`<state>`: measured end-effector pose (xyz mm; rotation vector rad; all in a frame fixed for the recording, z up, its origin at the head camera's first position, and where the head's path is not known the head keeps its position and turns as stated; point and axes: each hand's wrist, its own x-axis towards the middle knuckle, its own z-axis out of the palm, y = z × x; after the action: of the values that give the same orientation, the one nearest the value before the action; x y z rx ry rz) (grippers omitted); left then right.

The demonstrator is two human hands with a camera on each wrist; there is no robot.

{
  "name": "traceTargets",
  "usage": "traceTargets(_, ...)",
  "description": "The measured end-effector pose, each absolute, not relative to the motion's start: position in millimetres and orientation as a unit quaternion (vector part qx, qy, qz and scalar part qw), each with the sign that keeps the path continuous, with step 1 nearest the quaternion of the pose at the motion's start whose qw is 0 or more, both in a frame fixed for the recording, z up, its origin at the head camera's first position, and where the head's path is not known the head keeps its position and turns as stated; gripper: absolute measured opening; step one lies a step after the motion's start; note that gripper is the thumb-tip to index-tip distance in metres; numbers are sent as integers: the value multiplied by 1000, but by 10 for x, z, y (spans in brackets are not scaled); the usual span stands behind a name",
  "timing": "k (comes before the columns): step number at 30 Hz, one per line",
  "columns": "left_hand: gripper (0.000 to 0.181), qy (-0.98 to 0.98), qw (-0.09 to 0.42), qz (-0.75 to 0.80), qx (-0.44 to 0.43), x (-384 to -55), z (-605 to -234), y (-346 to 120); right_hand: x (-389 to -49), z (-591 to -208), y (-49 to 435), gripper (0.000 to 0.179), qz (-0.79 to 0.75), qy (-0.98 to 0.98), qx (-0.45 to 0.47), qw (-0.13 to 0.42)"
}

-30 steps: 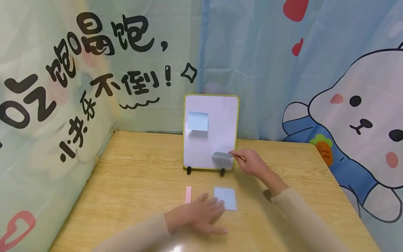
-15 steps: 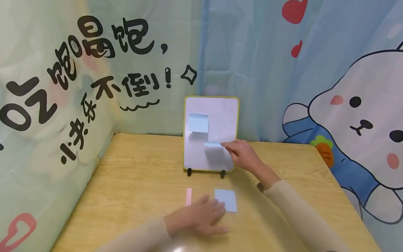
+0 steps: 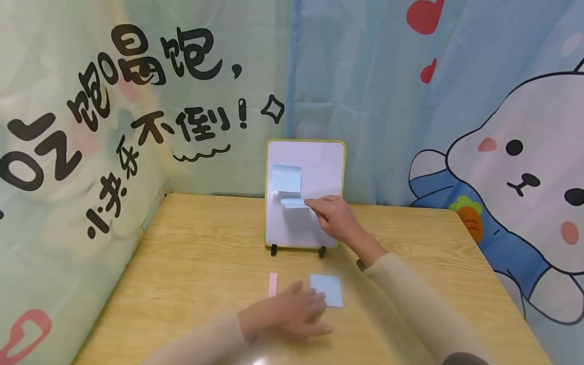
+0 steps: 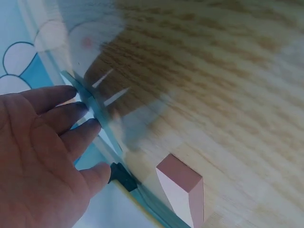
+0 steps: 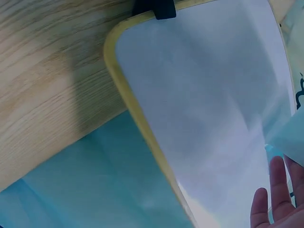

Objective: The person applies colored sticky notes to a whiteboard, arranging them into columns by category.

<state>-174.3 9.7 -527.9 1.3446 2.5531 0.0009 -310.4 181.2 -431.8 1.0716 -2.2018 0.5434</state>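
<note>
My right hand [image 3: 336,217] pinches a light blue sticky note [image 3: 293,203] by its right end, close before the small whiteboard [image 3: 319,167]. The held note is seen nearly edge-on, just below another blue sticky note [image 3: 286,178] on the board's left half. In the right wrist view only a corner of the held note [image 5: 288,137] shows beside the fingers. My left hand [image 3: 298,310] is spread low over the table, its fingertips at a pad of blue sticky notes [image 3: 330,290]. The left wrist view shows those straight fingers at the pad's edge [image 4: 100,110].
A narrow pink pad [image 3: 272,284] lies left of the blue one, partly behind my left hand. The yellow-rimmed whiteboard stands on black feet [image 3: 274,249] near the rear edge of the wooden table [image 3: 205,238]. Printed curtains [image 3: 365,101] hang behind it and along the left side.
My right hand has moved left and up across the board with the blue sticky note, from the lower right to just under the stuck note. The left hand has stayed in place.
</note>
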Motion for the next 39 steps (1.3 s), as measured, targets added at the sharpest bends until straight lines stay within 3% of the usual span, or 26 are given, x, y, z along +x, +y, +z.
traceTargets(7,61,856,51,67,510,-1808,-5051,-4,-3132,-4396,1722,25,187,-841,391,324)
traceTargets(13,48,844,73,213,487,-2055,-4860,-312,-3133,-4462,1676,24,189,-850,373,322)
traceTargets(16,36,839,47,289,458,-2178,-4778,-493,-3137,-4472,1647,24,188,-850,372,323)
traceTargets(18,29,833,-8,342,436,-2258,-4759,-595,-3147,-4481,1630,24,186,-846,375,329)
traceTargets(24,16,791,-270,447,319,-2507,-4841,-807,-3167,-4532,1590,24,179,-839,379,347)
traceTargets(26,18,788,-312,464,257,-2581,-4858,-853,-3160,-4551,1576,24,180,-839,379,346)
traceTargets(28,24,795,-317,478,196,-2650,-4854,-888,-3157,-4574,1561,24,180,-839,380,344)
traceTargets(32,47,806,-255,522,111,-2811,-4827,-944,-3152,-4616,1529,24,179,-836,383,350)
traceTargets(39,82,839,-159,513,88,-3116,-4767,-925,-3117,-4668,1513,25,162,-850,367,342)
